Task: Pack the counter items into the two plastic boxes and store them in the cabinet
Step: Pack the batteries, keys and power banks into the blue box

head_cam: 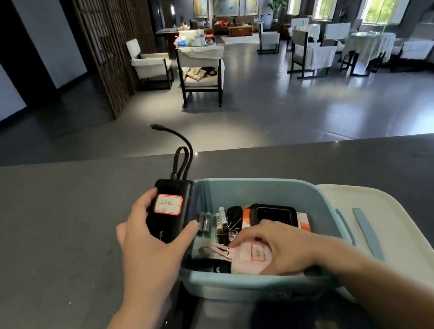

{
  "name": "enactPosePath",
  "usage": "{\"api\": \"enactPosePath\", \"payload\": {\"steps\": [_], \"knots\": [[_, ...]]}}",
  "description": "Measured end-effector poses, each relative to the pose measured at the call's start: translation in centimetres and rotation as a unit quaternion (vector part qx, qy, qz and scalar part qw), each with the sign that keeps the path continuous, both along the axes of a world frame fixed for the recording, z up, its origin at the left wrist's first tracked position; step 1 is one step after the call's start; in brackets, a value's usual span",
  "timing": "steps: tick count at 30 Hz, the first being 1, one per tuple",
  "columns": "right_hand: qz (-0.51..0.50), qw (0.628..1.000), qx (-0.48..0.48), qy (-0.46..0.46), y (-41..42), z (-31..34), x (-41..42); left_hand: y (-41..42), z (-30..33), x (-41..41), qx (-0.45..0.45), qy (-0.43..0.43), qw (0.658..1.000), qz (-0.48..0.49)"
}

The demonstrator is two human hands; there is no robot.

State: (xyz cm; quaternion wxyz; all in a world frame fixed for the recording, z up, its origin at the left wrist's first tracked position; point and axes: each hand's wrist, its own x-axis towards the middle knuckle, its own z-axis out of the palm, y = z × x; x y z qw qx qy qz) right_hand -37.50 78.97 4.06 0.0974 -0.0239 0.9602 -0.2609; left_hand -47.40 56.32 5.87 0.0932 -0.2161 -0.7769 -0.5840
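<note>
- I am holding the black power bank (167,210) in my left hand (149,249), thumb curled over its right edge and fingers wrapped round its left edge, so it is hovering at the left wall of the blue box (261,186), partly over the rim.
- My right hand (279,249) is reaching inside the box, fingers bent down onto a pale pink pouch (251,258), seemingly pressing or shifting it (I cannot tell whether I am pinching it).
- The power bank's long axis is running away from me, its labelled face turned up, and its cable (182,152) is sticking out of the far end, looping beyond my left hand.
- The stiff cable could be catching on the box rim or poking above it, which would be stopping the white lid (396,225), lying to the right of my right hand on the surface (43,238), from closing.
- The box is looking crowded just ahead of my right hand (batteries (205,222), a dark device (275,213)), so the power bank may be landing tilted on them.
</note>
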Motion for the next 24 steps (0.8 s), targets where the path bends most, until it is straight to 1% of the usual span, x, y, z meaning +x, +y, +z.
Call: {"api": "enactPosePath", "payload": {"steps": [2,4,8,11,13,15,18,21,23,24], "knots": [[0.019,1.0,0.017,0.009,0.0,-0.8,-0.1,0.3,-0.1,0.0,-0.005,-0.006,1.0,-0.001],[0.036,0.998,0.044,-0.004,0.2,-1.2,-0.4,0.6,-0.1,0.1,-0.006,-0.013,1.0,-0.006],[0.008,0.996,0.081,-0.019,0.4,-1.4,-0.6,1.3,-0.1,0.4,-0.007,-0.023,1.0,-0.02],[-0.023,0.999,0.043,-0.007,0.5,-1.0,-0.2,1.7,-0.1,0.6,-0.016,-0.025,0.999,-0.02],[-0.054,0.998,0.001,0.028,0.9,-0.3,0.2,2.0,-0.2,0.6,-0.029,-0.024,0.999,-0.034],[-0.106,0.991,-0.032,0.07,1.5,0.5,1.0,2.3,-0.3,0.4,-0.057,-0.016,0.996,-0.071],[-0.195,0.969,-0.054,0.142,2.5,1.2,2.8,2.8,-0.1,-0.1,-0.127,0.015,0.978,-0.162],[-0.288,0.93,-0.069,0.219,2.5,1.6,4.3,3.8,0.3,-0.5,-0.208,0.042,0.942,-0.26],[-0.336,0.901,-0.087,0.259,2.0,1.9,4.7,4.7,0.3,-0.5,-0.243,0.032,0.923,-0.297],[-0.358,0.887,-0.109,0.271,1.6,2.1,4.8,5.1,0.1,-0.4,-0.253,0.027,0.92,-0.298]]}}
